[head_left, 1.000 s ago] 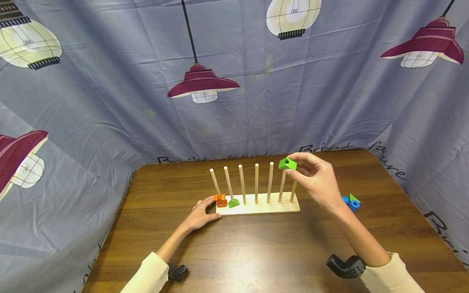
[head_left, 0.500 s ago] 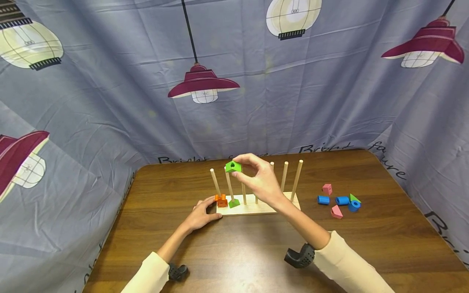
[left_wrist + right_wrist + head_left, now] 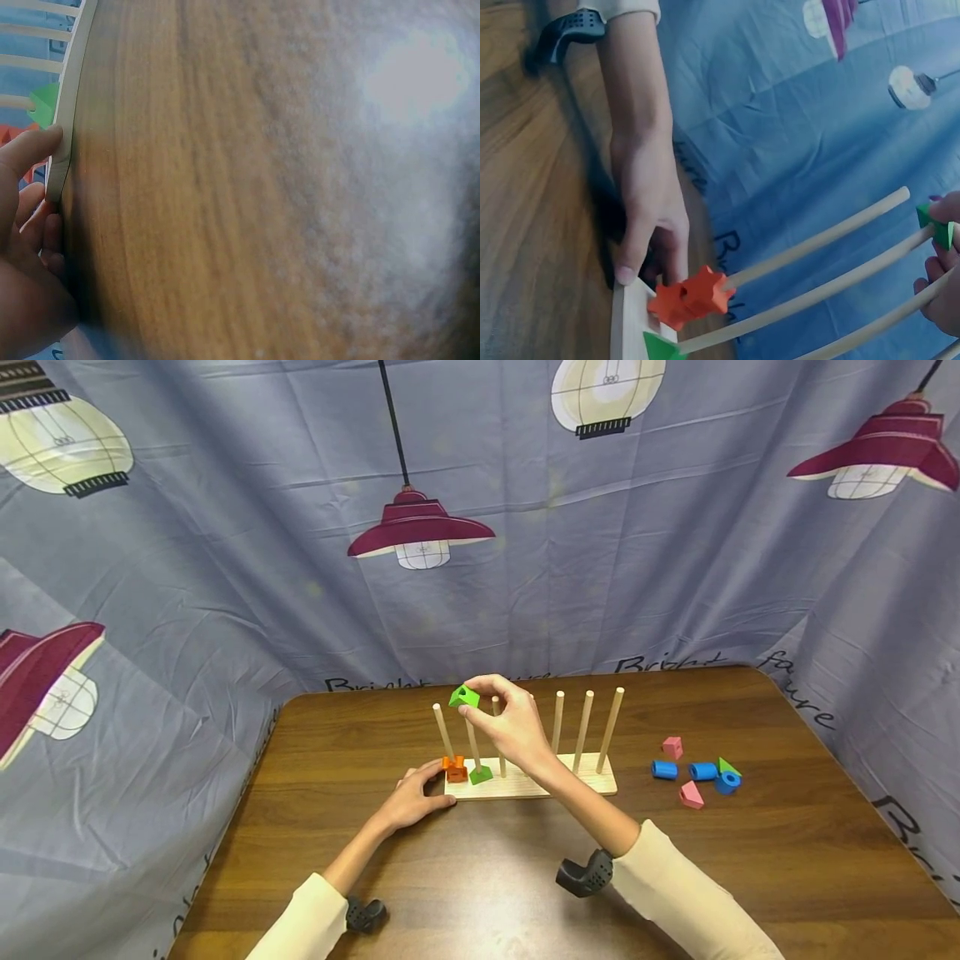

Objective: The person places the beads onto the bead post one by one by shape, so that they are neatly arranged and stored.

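A wooden peg board (image 3: 502,789) with a row of upright pegs lies on the table. My left hand (image 3: 408,799) grips its left end, thumb on the front edge, as the left wrist view also shows. An orange star-shaped block (image 3: 455,770) sits around the leftmost peg's base, and a green triangular block (image 3: 481,775) around the second peg's. My right hand (image 3: 513,727) pinches another green triangular block (image 3: 465,697) with a hole through it. In the right wrist view this green block (image 3: 934,226) is right at the second peg's tip.
To the right of the board lie blue cylinders (image 3: 703,771), pink triangular blocks (image 3: 692,795) and a green triangular block (image 3: 727,766). A grey-blue curtain (image 3: 525,593) with printed lamps hangs behind the wooden table (image 3: 337,735).
My right hand has carried the green triangular block leftward from above the right-hand pegs to the second peg's top. The left hand has stayed on the board.
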`<state>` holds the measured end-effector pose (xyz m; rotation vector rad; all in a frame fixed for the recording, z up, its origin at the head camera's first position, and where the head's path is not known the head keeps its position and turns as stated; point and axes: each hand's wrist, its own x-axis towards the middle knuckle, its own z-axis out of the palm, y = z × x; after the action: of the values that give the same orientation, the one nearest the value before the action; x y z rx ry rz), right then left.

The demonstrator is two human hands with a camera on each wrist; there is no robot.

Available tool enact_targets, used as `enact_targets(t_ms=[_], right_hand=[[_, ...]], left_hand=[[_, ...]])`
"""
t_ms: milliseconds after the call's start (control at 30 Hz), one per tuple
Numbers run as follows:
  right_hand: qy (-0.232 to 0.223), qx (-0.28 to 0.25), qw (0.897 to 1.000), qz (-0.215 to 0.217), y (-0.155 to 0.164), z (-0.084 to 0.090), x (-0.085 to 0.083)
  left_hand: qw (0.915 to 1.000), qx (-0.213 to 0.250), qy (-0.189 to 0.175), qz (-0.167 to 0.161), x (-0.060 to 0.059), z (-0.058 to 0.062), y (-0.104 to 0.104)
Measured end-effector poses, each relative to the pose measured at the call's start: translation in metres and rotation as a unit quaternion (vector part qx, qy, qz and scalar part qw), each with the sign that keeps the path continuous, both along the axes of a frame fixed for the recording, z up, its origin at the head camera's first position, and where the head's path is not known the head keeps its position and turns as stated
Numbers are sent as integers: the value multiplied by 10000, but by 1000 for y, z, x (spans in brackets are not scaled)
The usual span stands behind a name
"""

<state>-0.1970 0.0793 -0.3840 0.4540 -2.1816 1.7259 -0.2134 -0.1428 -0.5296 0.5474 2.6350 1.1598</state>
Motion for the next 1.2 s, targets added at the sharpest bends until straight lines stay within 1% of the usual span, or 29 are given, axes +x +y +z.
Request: enact_targets(t_ms=[100, 200, 300, 400, 467, 633, 733, 833, 1000, 1200], right_hand=[[-9, 72, 10000, -30, 0, -4, 1], [-173, 151, 9997, -130, 1, -12, 4], [-568, -129, 9983, -81, 1, -23, 5], [-957, -495, 9942, 1, -1, -37, 5], [-1152, -578, 9917, -3, -1, -47, 6], [-1540, -366, 9871, -237, -4, -82, 6], [-1730, -366, 9838, -297, -6, -103, 5], [-1911, -334, 9805, -304, -6, -117, 5], [-1978, -44, 9797, -340, -6, -129, 4], [-1887, 192, 9811, -393, -5, -135, 5]], left_hand=[[10000, 16, -10, 11, 0, 0, 0], [10000, 28, 9, 13, 0, -1, 0], [10000, 29, 7, -17, 0, -2, 1], [10000, 57, -54, -21, 0, -2, 1], [10000, 60, -70, -24, 0, -2, 2], [9999, 93, -103, 0, 1, 0, 2], [9999, 83, -88, 3, 0, 0, 1], [10000, 49, -65, -5, 0, 0, 2], [10000, 38, -14, -9, -1, -1, 2], [10000, 30, -37, 19, -1, -2, 1]])
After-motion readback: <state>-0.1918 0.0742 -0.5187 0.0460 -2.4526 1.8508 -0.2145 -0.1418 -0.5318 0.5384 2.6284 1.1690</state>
